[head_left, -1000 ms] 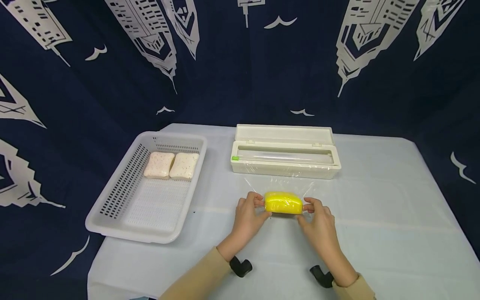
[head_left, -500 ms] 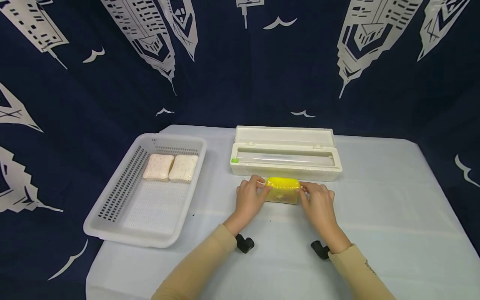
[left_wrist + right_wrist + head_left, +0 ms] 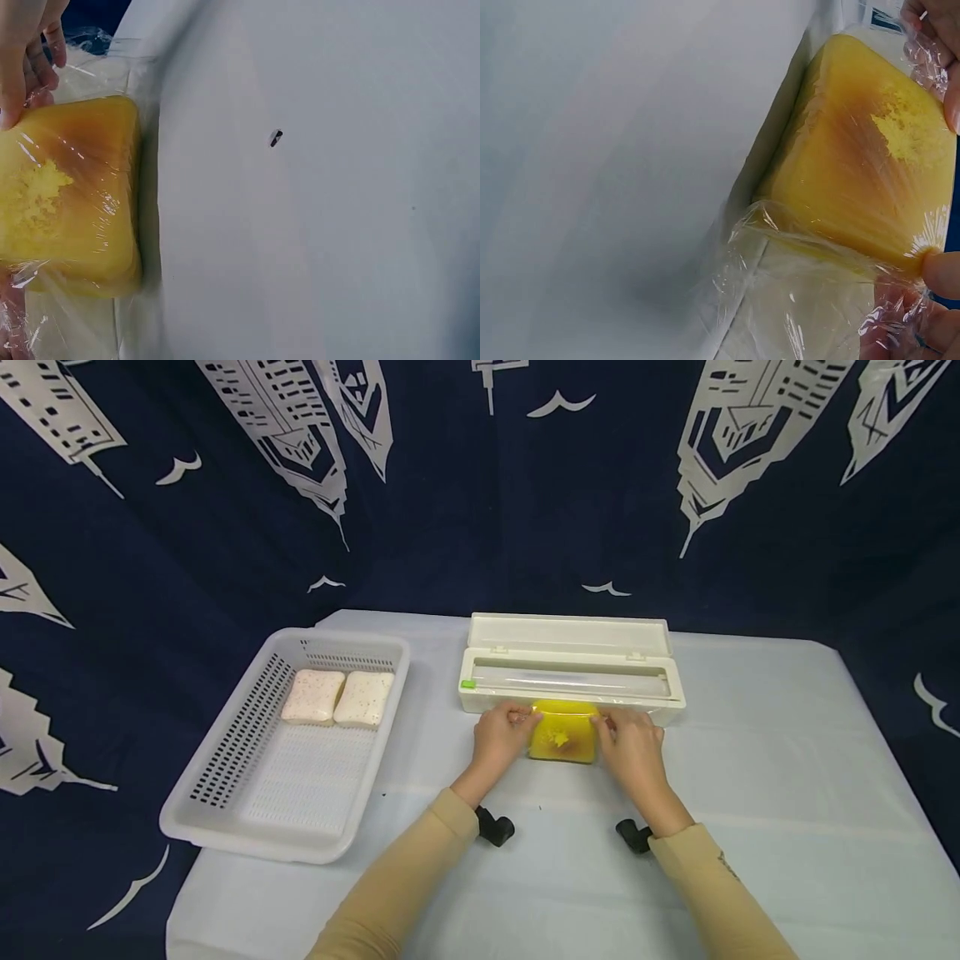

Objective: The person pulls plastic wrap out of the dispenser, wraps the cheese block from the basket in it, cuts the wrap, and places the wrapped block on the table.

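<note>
Cling film (image 3: 795,307) covers a yellow bread-shaped block (image 3: 564,737), tilted just in front of the near edge of an open white film dispenser (image 3: 572,657). Left hand (image 3: 497,742) and right hand (image 3: 632,752) pinch its upper corners. Two pale bread-shaped blocks (image 3: 363,700) lie in a plastic basket (image 3: 303,777) along the table's (image 3: 787,777) left edge.

White plastic basket (image 3: 300,802) on pale tablecloth (image 3: 787,760), slotted sides, two speckled whitish slabs (image 3: 312,697) side by side toward far end; behind, dark blue curtain (image 3: 487,527) printed with upside-down pale buildings (image 3: 738,422) and birds (image 3: 559,405); small dark fleck (image 3: 277,138) on tablecloth
</note>
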{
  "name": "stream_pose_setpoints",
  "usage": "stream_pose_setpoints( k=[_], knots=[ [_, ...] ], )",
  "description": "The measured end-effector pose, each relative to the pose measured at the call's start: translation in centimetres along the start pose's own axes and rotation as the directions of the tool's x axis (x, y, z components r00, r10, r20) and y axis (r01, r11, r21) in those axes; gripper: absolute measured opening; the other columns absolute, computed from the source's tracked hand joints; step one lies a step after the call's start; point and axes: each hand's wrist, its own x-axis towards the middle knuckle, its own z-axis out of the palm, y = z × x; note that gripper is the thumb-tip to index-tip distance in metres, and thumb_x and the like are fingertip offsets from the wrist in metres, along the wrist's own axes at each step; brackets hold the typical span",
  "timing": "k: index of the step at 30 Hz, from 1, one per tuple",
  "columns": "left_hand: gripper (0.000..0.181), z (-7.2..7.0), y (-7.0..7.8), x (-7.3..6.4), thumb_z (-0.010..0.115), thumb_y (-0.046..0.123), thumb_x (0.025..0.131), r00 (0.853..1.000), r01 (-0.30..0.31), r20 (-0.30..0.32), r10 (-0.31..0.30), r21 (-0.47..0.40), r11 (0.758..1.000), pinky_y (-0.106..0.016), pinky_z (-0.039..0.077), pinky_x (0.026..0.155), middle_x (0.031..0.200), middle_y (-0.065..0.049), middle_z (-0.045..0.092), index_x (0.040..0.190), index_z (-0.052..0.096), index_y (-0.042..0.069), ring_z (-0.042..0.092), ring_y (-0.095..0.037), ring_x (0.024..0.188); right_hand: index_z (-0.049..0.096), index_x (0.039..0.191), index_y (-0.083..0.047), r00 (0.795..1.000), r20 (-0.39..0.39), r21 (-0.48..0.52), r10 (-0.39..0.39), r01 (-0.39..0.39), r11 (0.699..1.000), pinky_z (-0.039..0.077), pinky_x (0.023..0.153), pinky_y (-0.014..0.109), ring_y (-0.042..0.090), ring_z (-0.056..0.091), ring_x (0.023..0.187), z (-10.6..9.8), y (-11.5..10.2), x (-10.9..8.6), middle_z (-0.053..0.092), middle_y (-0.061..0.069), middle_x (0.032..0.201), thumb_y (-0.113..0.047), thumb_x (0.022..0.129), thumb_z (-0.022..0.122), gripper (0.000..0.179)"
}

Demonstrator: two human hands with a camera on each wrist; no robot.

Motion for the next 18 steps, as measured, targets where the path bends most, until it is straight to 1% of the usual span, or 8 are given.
stream_pose_setpoints(
  k=[3, 5, 8, 10, 12, 14, 16, 18],
  knots=[
    [0.028, -0.1, -0.2, 0.1, 0.071, 0.038, 0.09, 1.0, 0.016, 0.018, -0.016, -0.001, 1.0, -0.038, 0.046, 0.088, 0.089, -0.001, 0.073, 0.1, 0.071, 0.012, 0.063, -0.021, 0.09, 0.068, 0.114, 0.003, 1.0, 0.015, 0.013, 0.012, -0.013, 1.0, 0.034, 0.075, 0.048, 0.039, 0.056, 0.094, 0.0, 0.1, 0.1, 0.067, 0.019, 0.094, -0.018, 0.097, 0.062, 0.028],
    [0.028, -0.4, -0.4, 0.0, 0.07, 0.039, 0.091, 1.0, 0.016, 0.025, -0.016, -0.003, 1.0, -0.042, 0.042, 0.093, 0.092, -0.001, 0.072, 0.101, 0.071, 0.013, 0.06, -0.023, 0.095, 0.066, 0.117, 0.003, 0.999, 0.038, 0.019, 0.02, -0.021, 1.0, 0.034, 0.077, 0.049, 0.039, 0.055, 0.096, -0.1, 0.1, 0.0, 0.066, 0.02, 0.099, -0.019, 0.097, 0.061, 0.03],
    [0.03, -1.2, -0.8, 0.0, 0.068, 0.04, 0.092, 1.0, 0.007, 0.005, -0.007, -0.007, 1.0, -0.046, 0.038, 0.096, 0.097, -0.002, 0.072, 0.105, 0.07, 0.013, 0.057, -0.027, 0.101, 0.063, 0.122, 0.003, 0.997, 0.071, 0.03, 0.03, -0.032, 0.999, 0.034, 0.08, 0.051, 0.04, 0.052, 0.102, -0.4, 0.1, 0.0, 0.064, 0.023, 0.109, -0.022, 0.098, 0.06, 0.035],
    [0.03, -2.0, -0.9, 0.2, 0.067, 0.037, 0.093, 0.999, -0.001, -0.035, 0.0, -0.01, 1.0, -0.047, 0.037, 0.094, 0.1, -0.004, 0.072, 0.107, 0.07, 0.011, 0.056, -0.028, 0.103, 0.061, 0.124, 0.005, 0.997, 0.068, 0.049, 0.027, -0.031, 0.998, 0.033, 0.082, 0.053, 0.041, 0.051, 0.105, -0.7, 0.1, 0.0, 0.062, 0.025, 0.115, -0.022, 0.098, 0.06, 0.038],
    [0.028, -3.0, -1.1, 0.5, 0.066, 0.033, 0.094, 0.995, -0.008, -0.1, 0.006, -0.017, 1.0, -0.046, 0.037, 0.091, 0.102, -0.007, 0.071, 0.107, 0.07, 0.009, 0.054, -0.029, 0.102, 0.061, 0.123, 0.006, 0.999, 0.036, 0.074, 0.015, -0.017, 0.997, 0.033, 0.084, 0.054, 0.043, 0.05, 0.107, -1.0, 0.0, 0.1, 0.06, 0.026, 0.117, -0.021, 0.097, 0.06, 0.038],
    [0.024, -4.0, -1.3, 1.0, 0.067, 0.027, 0.093, 0.985, -0.017, -0.173, 0.01, -0.036, 0.999, -0.045, 0.037, 0.089, 0.104, -0.01, 0.069, 0.106, 0.07, 0.007, 0.053, -0.03, 0.101, 0.063, 0.121, 0.006, 1.0, -0.018, 0.1, -0.006, 0.008, 0.995, 0.033, 0.084, 0.053, 0.043, 0.05, 0.107, -1.3, -0.4, 0.4, 0.06, 0.026, 0.116, -0.018, 0.097, 0.061, 0.034],
    [0.022, -4.8, -1.6, 1.5, 0.068, 0.022, 0.093, 0.971, -0.025, -0.238, 0.008, -0.067, 0.997, -0.044, 0.038, 0.088, 0.106, -0.014, 0.066, 0.107, 0.069, 0.006, 0.051, -0.031, 0.102, 0.065, 0.117, 0.006, 0.997, -0.067, 0.113, -0.027, 0.034, 0.993, 0.033, 0.083, 0.051, 0.042, 0.05, 0.105, -1.5, -1.2, 0.8, 0.061, 0.026, 0.115, -0.015, 0.096, 0.061, 0.029],
    [0.023, -5.4, -2.1, 2.0, 0.069, 0.017, 0.091, 0.961, -0.034, -0.276, 0.005, -0.098, 0.995, -0.046, 0.039, 0.09, 0.112, -0.017, 0.062, 0.111, 0.068, 0.004, 0.05, -0.034, 0.105, 0.067, 0.113, 0.005, 0.994, -0.1, 0.121, -0.049, 0.061, 0.991, 0.033, 0.081, 0.049, 0.041, 0.052, 0.103, -1.5, -2.2, 1.4, 0.063, 0.024, 0.112, -0.012, 0.096, 0.062, 0.025]
  ],
)
